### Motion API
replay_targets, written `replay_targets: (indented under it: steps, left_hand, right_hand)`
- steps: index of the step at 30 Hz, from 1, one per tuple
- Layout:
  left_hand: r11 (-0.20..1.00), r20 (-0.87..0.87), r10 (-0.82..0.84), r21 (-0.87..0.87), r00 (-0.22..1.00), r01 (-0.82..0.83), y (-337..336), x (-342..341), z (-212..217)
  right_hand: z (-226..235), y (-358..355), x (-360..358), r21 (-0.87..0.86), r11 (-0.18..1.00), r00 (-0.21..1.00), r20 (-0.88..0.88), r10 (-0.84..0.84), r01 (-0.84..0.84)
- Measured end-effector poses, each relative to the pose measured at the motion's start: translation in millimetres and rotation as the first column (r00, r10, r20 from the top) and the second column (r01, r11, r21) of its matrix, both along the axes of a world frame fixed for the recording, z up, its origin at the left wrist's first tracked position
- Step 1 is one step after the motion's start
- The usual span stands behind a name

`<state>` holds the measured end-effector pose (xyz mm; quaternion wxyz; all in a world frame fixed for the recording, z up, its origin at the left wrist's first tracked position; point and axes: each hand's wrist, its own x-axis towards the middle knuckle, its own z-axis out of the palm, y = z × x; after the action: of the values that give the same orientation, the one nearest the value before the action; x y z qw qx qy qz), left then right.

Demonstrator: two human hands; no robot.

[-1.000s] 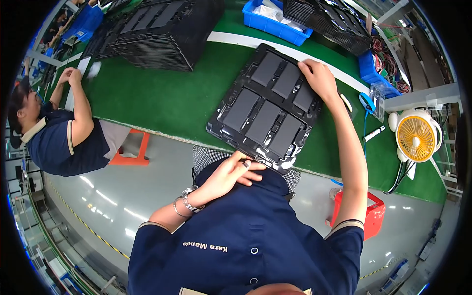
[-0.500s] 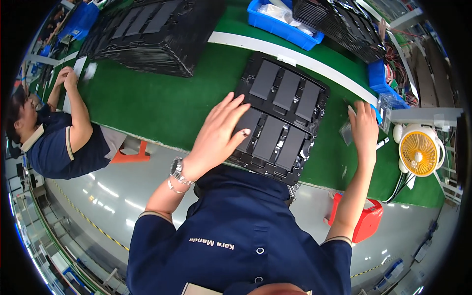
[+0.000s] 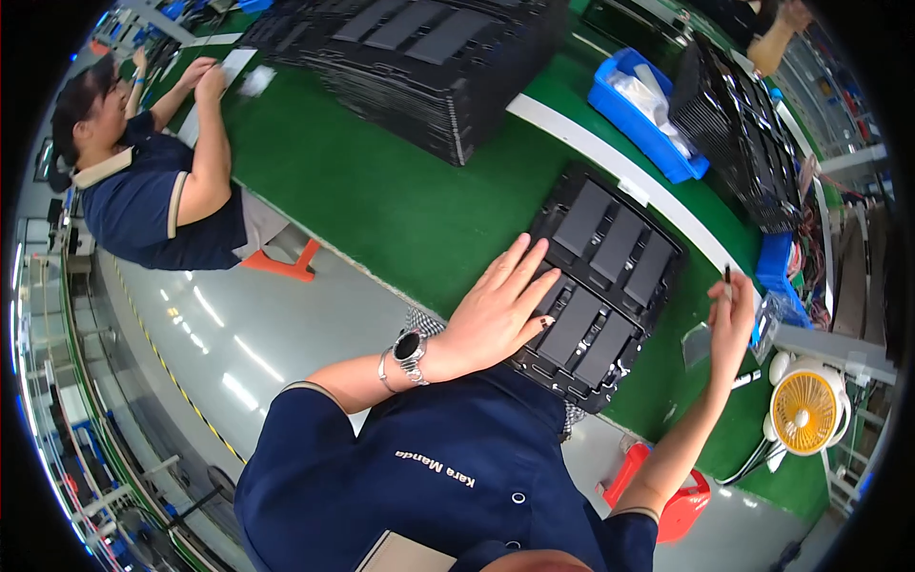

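Head view: left hand (image 3: 496, 315) fingers (image 3: 519, 267) spread flat on black tray (image 3: 620, 253)

My left hand (image 3: 496, 315) rests flat on a black plastic tray (image 3: 600, 286), matt and ribbed, whose smooth dark slabs have a dull satin sheen. My right hand (image 3: 732, 319) pinches a thin dark pen (image 3: 727, 279) and a small clear film bag (image 3: 697, 344), glossy and crinkled. The table (image 3: 381, 200) wears a matt green mat, slightly napped like felt. My wristwatch (image 3: 410, 346) has a shiny metal band and a glassy face. The blue bin (image 3: 637, 119) is smooth plastic. The grey floor (image 3: 238, 334) is polished and mirrors the lights. My shirt (image 3: 419, 477) is soft navy cloth.
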<state>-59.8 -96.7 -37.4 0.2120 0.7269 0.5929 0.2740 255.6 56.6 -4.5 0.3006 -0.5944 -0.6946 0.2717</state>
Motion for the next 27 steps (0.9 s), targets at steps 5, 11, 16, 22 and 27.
replay_targets:
  steps: [5, 11, 16, 22, 27]
  left_hand:
    - [0.999, -0.001, -0.003, -0.037, 1.0, 0.003, 2.4, -4.7, 6.3]
    - [0.978, 0.506, 0.025, -0.191, 0.862, 0.084, 48.8, -23.0, 33.8]
    - [0.924, 0.707, 0.001, -0.271, 0.708, 0.269, 97.0, -22.4, 42.0]
    - [0.877, 0.706, -0.095, -0.274, 0.702, 0.395, 124.2, -10.5, 48.0]
    - [0.848, 0.728, -0.066, -0.32, 0.683, 0.423, 125.4, -3.6, 40.3]
  right_hand:
    - [13.8, 11.4, -52.2, 0.032, 0.989, 0.987, -0.063, 0.148, -0.146]
    - [31.6, -14.5, -98.7, -0.085, 0.966, 0.939, -0.269, 0.215, -0.246]
    - [31.9, -28.2, -121.3, -0.066, 0.947, 0.912, -0.298, 0.281, -0.313]
    - [29.0, -33.3, -117.7, 0.012, 0.932, 0.917, -0.176, 0.359, -0.363]
    - [25.5, -36.7, -116.7, -0.01, 0.942, 0.927, -0.18, 0.329, -0.336]
